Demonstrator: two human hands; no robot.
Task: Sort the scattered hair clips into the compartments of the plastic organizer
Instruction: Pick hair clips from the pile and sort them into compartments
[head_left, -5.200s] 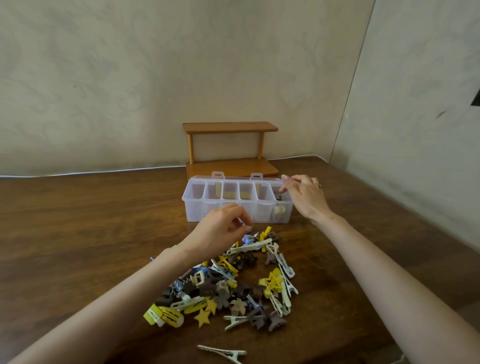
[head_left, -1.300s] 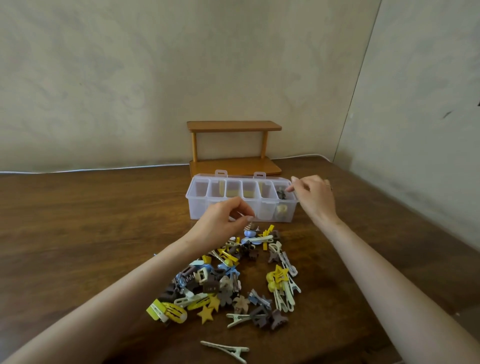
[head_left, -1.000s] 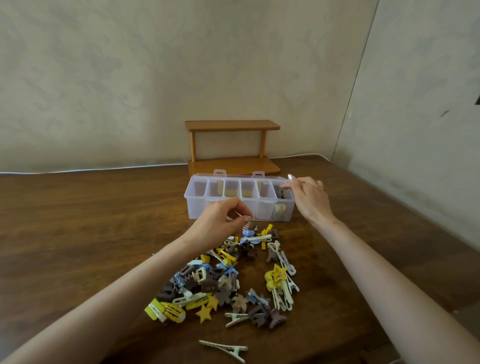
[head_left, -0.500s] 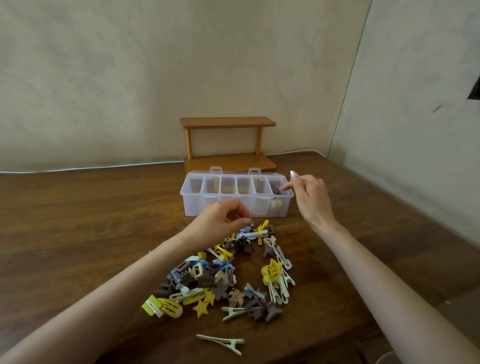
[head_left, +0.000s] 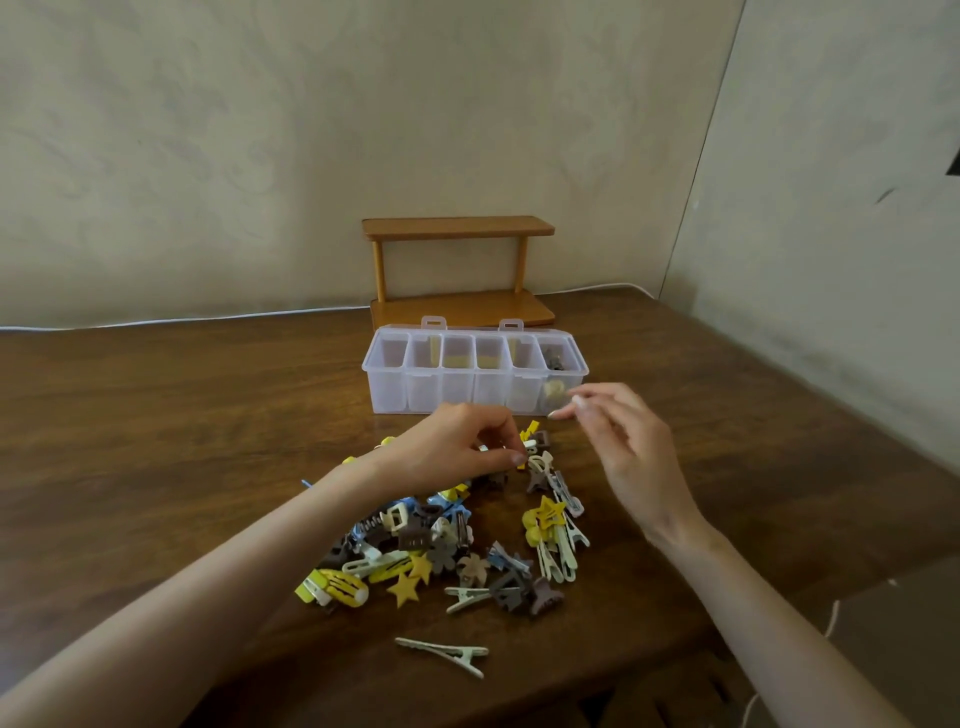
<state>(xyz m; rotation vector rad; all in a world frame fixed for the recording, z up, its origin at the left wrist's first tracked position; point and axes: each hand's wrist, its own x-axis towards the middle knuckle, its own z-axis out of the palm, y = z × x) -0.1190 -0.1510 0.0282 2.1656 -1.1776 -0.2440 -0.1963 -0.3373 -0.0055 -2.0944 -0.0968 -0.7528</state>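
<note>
A clear plastic organizer (head_left: 395, 387) with a row of compartments stands open on the wooden table; its rightmost compartment holds a few dark and cream clips (head_left: 555, 359). In front of it lies a pile of hair clips (head_left: 447, 540) in yellow, brown, blue and cream. My left hand (head_left: 457, 449) sits on the far end of the pile, its curled fingers and thumb pinching a small clip that is mostly hidden. My right hand (head_left: 618, 441) hovers just in front of the organizer's right end, fingers relaxed and holding nothing.
A small wooden two-tier shelf (head_left: 457, 270) stands right behind the organizer against the wall. One cream clip (head_left: 447, 656) lies apart near the table's front edge. A white cable (head_left: 182, 319) runs along the wall. The table's corner drops off at lower right.
My right hand has pulled back from over the rightmost compartment and come down toward the pile. My left hand has stayed curled at the pile's far end.
</note>
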